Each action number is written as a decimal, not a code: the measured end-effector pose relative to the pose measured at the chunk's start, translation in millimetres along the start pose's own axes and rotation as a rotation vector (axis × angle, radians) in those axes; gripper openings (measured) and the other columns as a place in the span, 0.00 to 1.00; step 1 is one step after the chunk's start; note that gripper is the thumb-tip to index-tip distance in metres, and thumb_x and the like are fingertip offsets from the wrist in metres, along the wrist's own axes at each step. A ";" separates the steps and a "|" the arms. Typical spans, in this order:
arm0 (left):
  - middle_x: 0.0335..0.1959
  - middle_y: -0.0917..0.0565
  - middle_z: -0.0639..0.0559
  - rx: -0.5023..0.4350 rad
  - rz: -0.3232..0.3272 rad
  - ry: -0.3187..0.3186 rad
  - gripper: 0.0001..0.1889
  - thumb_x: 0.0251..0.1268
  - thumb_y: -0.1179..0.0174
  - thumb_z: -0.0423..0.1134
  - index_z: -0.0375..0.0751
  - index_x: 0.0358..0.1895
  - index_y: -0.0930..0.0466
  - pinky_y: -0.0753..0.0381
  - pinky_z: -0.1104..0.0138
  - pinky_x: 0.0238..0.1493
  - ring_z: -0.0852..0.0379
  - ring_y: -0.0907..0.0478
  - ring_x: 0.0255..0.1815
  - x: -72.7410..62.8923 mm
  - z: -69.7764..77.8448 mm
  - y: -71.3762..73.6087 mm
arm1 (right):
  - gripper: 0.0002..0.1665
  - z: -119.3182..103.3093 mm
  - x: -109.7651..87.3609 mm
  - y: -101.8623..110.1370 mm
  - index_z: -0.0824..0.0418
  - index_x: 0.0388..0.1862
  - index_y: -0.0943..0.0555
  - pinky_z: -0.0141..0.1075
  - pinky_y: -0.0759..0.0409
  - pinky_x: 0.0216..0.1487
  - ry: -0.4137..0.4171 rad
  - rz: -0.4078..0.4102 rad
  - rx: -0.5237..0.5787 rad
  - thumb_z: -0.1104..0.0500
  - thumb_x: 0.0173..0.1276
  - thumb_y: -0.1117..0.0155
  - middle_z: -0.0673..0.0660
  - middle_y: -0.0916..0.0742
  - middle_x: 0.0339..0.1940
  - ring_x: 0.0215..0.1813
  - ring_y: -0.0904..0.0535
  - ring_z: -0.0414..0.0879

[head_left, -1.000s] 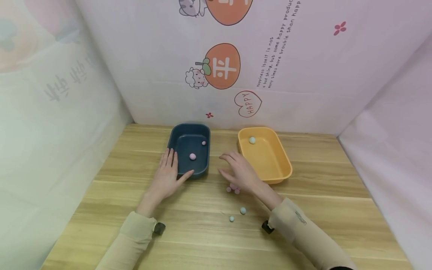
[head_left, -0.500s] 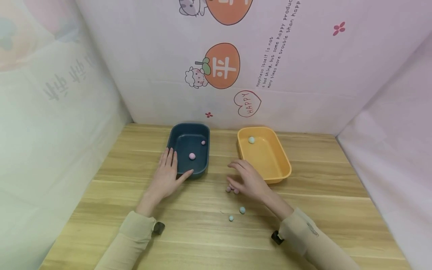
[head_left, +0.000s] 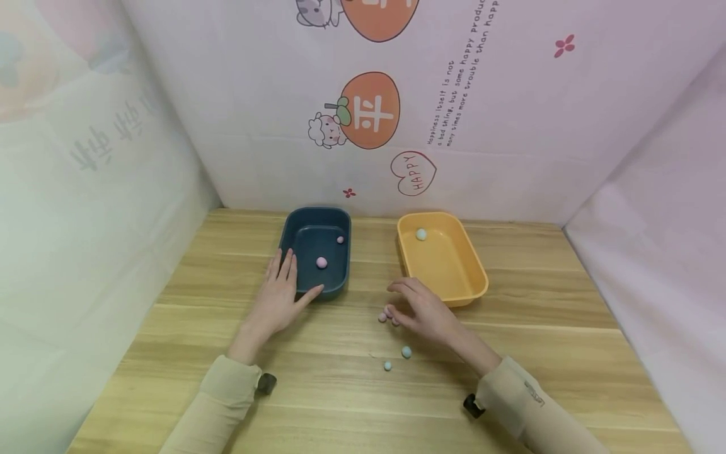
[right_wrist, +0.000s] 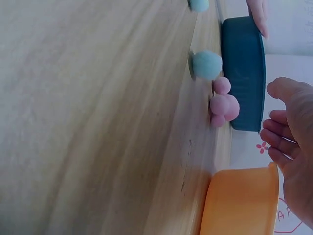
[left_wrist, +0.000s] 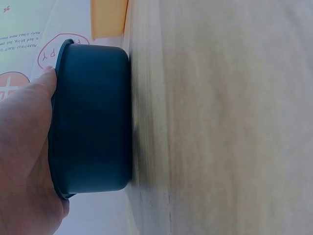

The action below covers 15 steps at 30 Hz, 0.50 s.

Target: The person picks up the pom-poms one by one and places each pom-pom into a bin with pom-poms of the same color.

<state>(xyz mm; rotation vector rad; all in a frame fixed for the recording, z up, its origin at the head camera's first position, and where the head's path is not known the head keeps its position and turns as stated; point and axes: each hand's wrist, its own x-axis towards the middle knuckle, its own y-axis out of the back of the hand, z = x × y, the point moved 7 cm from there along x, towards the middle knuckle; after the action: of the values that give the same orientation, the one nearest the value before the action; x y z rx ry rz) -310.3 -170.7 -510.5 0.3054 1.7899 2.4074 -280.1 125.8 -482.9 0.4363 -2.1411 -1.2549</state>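
Note:
My left hand (head_left: 276, 302) rests on the near left corner of a dark blue tray (head_left: 309, 243), fingers straight along its rim and thumb spread across the front. Inside that tray lie a larger pink ball (head_left: 321, 263) and a smaller pink ball (head_left: 340, 240). My right hand (head_left: 431, 312) hovers in front of the yellow tray (head_left: 448, 268), fingers loosely bent and holding nothing. Below its thumb sits a cluster of several pink balls (right_wrist: 220, 104) on the table, partly covered by the hand in the head view. One pale blue ball (head_left: 421, 234) lies inside the yellow tray.
Closer to the front of the wooden table (head_left: 317, 391) are a pale blue ball (head_left: 406, 352) and a smaller pale blue ball (head_left: 387, 366). A printed white cloth (head_left: 510, 183) stands behind both trays, with more cloth along the left and right sides.
My right hand has moved right and toward me, from beside the yellow tray's left edge to above the pink balls. My left hand stays on the blue tray.

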 end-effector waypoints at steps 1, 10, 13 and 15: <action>0.92 0.55 0.30 0.000 0.001 0.000 0.58 0.82 0.51 0.74 0.23 0.88 0.54 0.57 0.40 0.94 0.31 0.62 0.94 -0.1 -0.2 -0.2 | 0.22 -1.5 -0.3 0.0 0.67 0.62 0.16 0.52 0.13 0.70 0.011 -0.003 0.006 0.60 0.73 0.22 0.64 0.12 0.65 0.68 0.15 0.58; 0.92 0.54 0.30 -0.022 0.008 -0.006 0.58 0.82 0.50 0.73 0.23 0.88 0.55 0.58 0.39 0.94 0.31 0.64 0.95 -0.5 0.4 0.2 | 0.21 -10.4 -2.1 -9.1 0.69 0.60 0.15 0.38 0.10 0.53 0.050 -0.051 0.044 0.63 0.73 0.23 0.60 0.12 0.57 0.52 0.15 0.48; 0.92 0.55 0.30 -0.019 0.003 -0.006 0.58 0.82 0.50 0.73 0.23 0.88 0.55 0.58 0.40 0.94 0.32 0.64 0.95 -0.4 0.0 -0.4 | 0.20 -10.7 -1.2 -14.8 0.70 0.61 0.16 0.33 0.11 0.48 0.036 -0.104 0.051 0.61 0.76 0.25 0.57 0.13 0.51 0.46 0.16 0.45; 0.92 0.55 0.31 -0.014 0.001 -0.006 0.58 0.82 0.50 0.73 0.24 0.88 0.55 0.58 0.40 0.94 0.32 0.63 0.95 -0.2 -0.2 -0.8 | 0.20 -10.5 -0.8 -17.6 0.70 0.62 0.16 0.33 0.11 0.48 0.024 -0.135 0.035 0.61 0.77 0.25 0.57 0.13 0.49 0.46 0.16 0.44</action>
<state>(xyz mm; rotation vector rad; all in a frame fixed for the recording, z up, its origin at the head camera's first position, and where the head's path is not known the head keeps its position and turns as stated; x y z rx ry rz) -310.2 -170.8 -511.3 0.3114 1.7695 2.4165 -273.0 110.5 -494.7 0.6165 -2.1466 -1.2798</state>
